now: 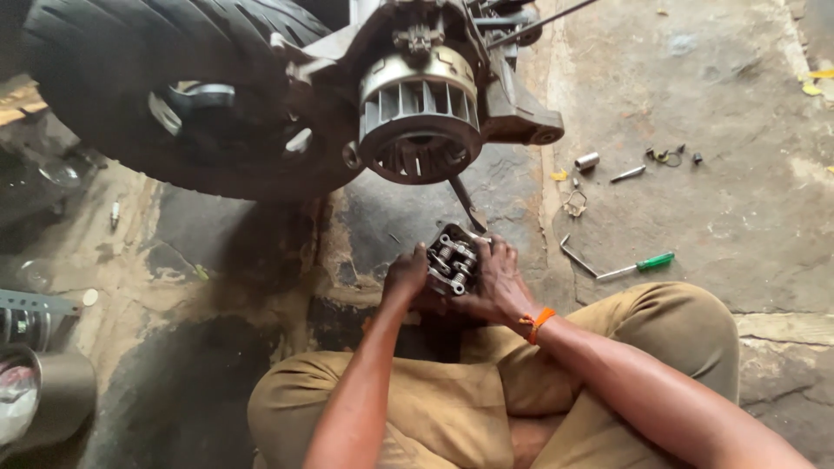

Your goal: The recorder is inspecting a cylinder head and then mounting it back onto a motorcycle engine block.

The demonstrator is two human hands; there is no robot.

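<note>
Head view looks down at my two hands holding a small metal engine part, a cylinder head [453, 259] with springs and rocker pieces showing, just above my lap and over the stone floor [747, 200]. My left hand [407, 280] cups its left side, fingers curled shut against the casting. My right hand [497, 282], with an orange band [538, 322] at the wrist, wraps the right side and underside, fingers clamped on it, so the open face tilts up toward me where I can see into it. Ahead hangs the scooter's engine with its ribbed fan housing [420, 113] beside the rear tyre [165, 78]. A green-handled screwdriver [638, 266], a small socket [588, 161] and loose clips [667, 156] lie on the floor to my right, within reach.
</note>
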